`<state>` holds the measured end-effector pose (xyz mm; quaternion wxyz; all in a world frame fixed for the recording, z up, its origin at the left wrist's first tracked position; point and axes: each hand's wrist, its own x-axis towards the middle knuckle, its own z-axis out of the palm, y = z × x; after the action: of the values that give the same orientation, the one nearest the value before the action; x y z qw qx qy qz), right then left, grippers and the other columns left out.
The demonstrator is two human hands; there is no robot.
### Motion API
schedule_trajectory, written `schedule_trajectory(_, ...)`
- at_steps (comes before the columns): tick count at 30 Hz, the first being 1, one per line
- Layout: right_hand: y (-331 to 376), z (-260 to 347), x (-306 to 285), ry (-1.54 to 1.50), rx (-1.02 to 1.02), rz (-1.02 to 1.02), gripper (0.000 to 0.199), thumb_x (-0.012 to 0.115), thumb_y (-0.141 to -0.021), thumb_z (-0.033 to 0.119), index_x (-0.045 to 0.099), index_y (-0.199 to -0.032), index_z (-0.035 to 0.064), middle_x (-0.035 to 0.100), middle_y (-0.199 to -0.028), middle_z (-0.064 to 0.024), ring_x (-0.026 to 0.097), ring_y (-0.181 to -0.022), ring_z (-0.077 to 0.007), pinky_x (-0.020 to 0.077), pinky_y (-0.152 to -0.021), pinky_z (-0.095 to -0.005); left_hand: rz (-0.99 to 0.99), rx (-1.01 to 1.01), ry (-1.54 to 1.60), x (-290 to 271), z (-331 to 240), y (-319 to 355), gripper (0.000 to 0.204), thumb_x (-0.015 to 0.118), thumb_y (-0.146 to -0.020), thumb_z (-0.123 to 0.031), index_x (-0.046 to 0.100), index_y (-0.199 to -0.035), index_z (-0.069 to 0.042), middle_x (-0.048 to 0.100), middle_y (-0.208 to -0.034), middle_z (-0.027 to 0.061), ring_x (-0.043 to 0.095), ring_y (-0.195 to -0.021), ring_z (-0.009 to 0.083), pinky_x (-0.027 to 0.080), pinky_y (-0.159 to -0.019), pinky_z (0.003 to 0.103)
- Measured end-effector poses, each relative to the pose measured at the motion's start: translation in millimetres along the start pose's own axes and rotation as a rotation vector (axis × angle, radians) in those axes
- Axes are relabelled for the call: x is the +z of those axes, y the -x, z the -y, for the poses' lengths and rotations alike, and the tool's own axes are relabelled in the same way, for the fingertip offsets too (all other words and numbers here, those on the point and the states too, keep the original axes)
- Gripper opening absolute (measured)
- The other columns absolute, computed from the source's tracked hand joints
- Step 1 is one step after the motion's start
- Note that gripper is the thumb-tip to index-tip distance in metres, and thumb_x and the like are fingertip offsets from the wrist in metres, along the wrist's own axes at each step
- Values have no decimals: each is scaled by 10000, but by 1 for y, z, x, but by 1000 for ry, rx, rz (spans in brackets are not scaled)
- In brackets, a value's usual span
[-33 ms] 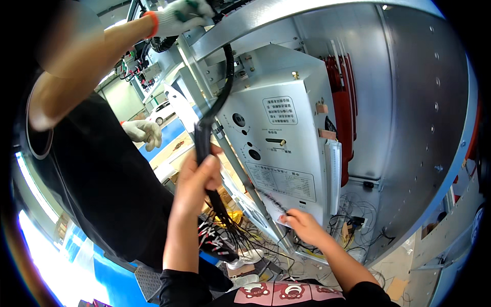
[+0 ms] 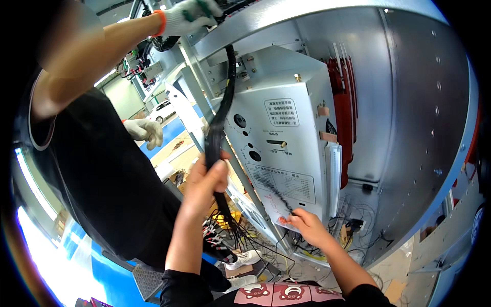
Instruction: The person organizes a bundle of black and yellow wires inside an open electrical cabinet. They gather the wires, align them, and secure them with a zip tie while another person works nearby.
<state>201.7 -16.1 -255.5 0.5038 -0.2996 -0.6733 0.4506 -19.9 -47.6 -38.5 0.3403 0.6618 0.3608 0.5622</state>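
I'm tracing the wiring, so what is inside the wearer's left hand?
A black cable bundle runs through the left hand, showing above and below; the gripped stretch is covered.

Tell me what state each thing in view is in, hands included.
Left hand: closed around the cable bundle
Cable bundle: hanging, blurred midway
Wire ends: loose, fanned out
Right hand: closed on the black strand
Black strand: held at one end, blurred
Co-worker's upper hand: gloved, raised
Co-worker's lower hand: gloved, fingers curled
Bottom wires: tangled
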Motion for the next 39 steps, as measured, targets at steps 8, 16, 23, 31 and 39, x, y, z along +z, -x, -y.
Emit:
schedule_trajectory(8, 40, 49, -32, -136, 136, -75, 287, 535, -961, 272, 638, -880, 17, 422, -637, 67, 367, -566, -32, 311, -518, -216, -206, 60, 78, 40, 70, -7, 324, 633, -937, -204, 510, -1171, -15, 552, -865, 14, 560, -803, 125, 454, -776, 286)
schedule_trajectory(16, 77, 47, -33, -437, 117, -31, 284, 516, -995, 173, 593, -1158, -45, 416, -698, 58, 342, -606, -33, 276, -554, -205, -513, 190, -130, 63, 120, 40, 615, 612, -885, -98, 322, -1417, 6, 443, -1357, 156, 429, -1279, 254, 289, -1113, 397)
schedule_trajectory(23, 114, 66, -4, -260, 184, 74, 257, 516, -995, 138, 577, -1192, -15, 519, -834, 25, 406, -677, -29, 337, -588, -197, -273, 44, 3, 103, 118, 152, 372, 496, -994, -190, 441, -1279, 43, 552, -1215, 151, 488, -1179, 248, 328, -1073, 399)
schedule_trajectory(31, 145, 52, 87, -255, 242, 185, 255, 480, -1019, 165, 563, -1165, -26, 554, -912, -12, 505, -765, -73, 419, -669, -220, 41, -48, 170, 81, 65, 228, 431, 323, -1059, -275, 529, -1178, 84, 630, -1150, 171, 613, -1033, 220, 471, -920, 324)
schedule_trajectory(39, 182, 61, 172, -31, 299, 336, 283, 552, -990, 220, 566, -1199, 30, 593, -833, -30, 540, -708, -103, 441, -638, -267, -249, -53, 303, 27, 54, 303, 309, 408, -1049, -268, 531, -1013, 13, 632, -1054, 164, 585, -949, 173, 469, -850, 304)
